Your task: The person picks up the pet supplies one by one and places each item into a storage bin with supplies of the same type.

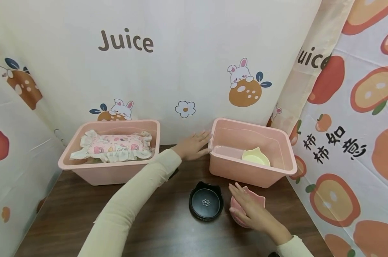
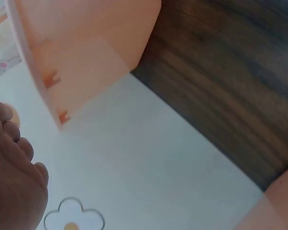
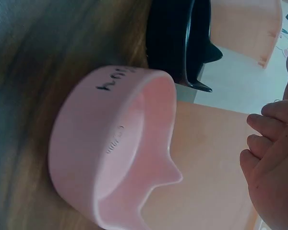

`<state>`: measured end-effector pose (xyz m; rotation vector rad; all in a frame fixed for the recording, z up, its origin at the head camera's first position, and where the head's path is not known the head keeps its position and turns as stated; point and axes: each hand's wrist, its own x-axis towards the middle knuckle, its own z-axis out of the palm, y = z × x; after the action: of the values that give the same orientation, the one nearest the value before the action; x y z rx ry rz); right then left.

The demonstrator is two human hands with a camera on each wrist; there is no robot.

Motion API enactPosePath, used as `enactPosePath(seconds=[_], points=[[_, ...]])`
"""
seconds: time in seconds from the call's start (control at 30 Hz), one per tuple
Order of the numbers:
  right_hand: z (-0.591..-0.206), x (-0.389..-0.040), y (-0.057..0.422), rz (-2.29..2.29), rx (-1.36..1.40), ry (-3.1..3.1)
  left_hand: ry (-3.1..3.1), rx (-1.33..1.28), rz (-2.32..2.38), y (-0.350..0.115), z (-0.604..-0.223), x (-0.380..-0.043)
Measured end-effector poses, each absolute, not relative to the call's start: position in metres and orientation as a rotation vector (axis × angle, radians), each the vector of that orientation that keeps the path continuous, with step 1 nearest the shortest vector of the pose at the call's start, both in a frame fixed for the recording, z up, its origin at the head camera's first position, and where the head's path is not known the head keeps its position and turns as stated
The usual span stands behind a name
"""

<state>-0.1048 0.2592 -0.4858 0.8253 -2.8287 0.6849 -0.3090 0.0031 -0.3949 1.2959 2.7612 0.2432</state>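
My left hand [image 1: 194, 147], its fingers extended, is beside the left rim of the right pink bin [image 1: 245, 173]; I cannot tell whether the fingertips touch it. My right hand [image 1: 253, 212] hovers with fairly straight fingers over a pink cat-eared pet bowl [image 1: 257, 199]. In the right wrist view a gap shows between that hand [image 3: 273, 153] and the bowl [image 3: 81, 148], which has dark lettering on its side. To its left stands a black cat-eared bowl [image 1: 206, 204] with a paw print inside. A pale yellow cat-eared bowl [image 1: 256, 157] lies in the right bin.
Another pink bin [image 1: 117, 175] stands at the back left, holding a ruffled pink patterned cushion [image 1: 117, 144]. Both bins sit on the dark wooden table [image 1: 158, 221]. Behind them hangs a printed cloth [image 1: 181, 71], and a fruit-patterned cloth [image 1: 358, 150] borders the right side.
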Motion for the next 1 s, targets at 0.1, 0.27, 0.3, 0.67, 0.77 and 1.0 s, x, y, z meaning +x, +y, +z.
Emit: enactPosePath(seconds=[0.1,0.27,0.3,0.67,0.77,1.0], points=[[-0.488,-0.099,0.259,0.730,0.758,-2.865,2.758,1.295,0.279,0.011,-0.404,-0.309],[-0.492,-0.091,0.258,0.756,0.687,-2.894,2.733,1.261,0.350,0.018,-0.412,-0.308],[-0.493,-0.089,0.258,0.761,0.683,-2.898,2.730,1.255,0.357,0.018,-0.414,-0.308],[-0.502,-0.080,0.260,0.776,0.739,-2.858,2.702,1.212,0.392,0.020,-0.420,-0.315],[-0.504,-0.080,0.260,0.762,0.735,-2.868,2.698,1.220,0.381,0.021,-0.420,-0.315],[-0.504,-0.080,0.258,0.751,0.747,-2.896,2.676,1.246,0.354,0.021,-0.415,-0.315]])
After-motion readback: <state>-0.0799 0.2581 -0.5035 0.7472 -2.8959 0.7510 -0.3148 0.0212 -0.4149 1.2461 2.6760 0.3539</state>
